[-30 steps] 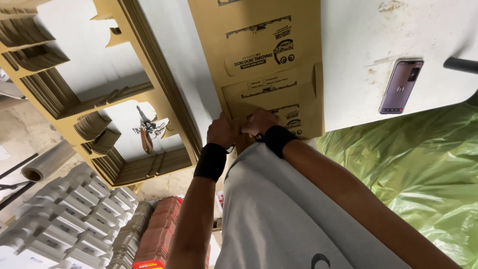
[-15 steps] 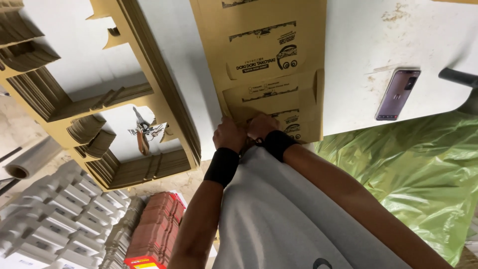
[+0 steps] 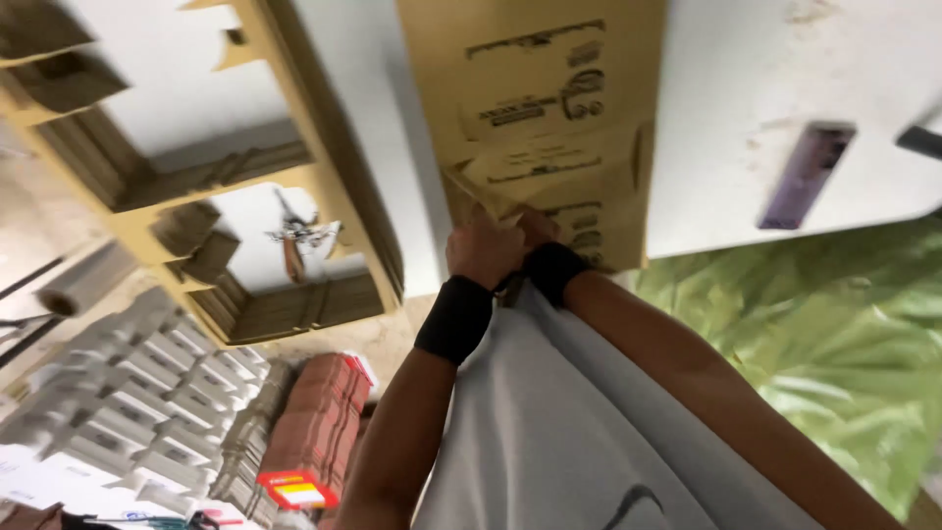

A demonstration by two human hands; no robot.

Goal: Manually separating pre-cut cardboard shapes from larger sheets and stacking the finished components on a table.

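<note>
Far left, stacks of flat cardboard [image 3: 285,304] lie on the white table [image 3: 746,79]. At centre, the left hand [image 3: 484,247] and right hand [image 3: 535,231], wrists in black bands, grip the near edge of a flattened brown carton [image 3: 549,108]. To the right, a phone [image 3: 807,175] lies on the table.

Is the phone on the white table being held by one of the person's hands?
No. The phone lies alone on the white table, while both hands, left hand and right hand, grip the flat cardboard box.

White table [image 3: 746,88] carries flat cardboard box [image 3: 535,108], phone [image 3: 807,175], cardboard stacks [image 3: 196,167].
</note>
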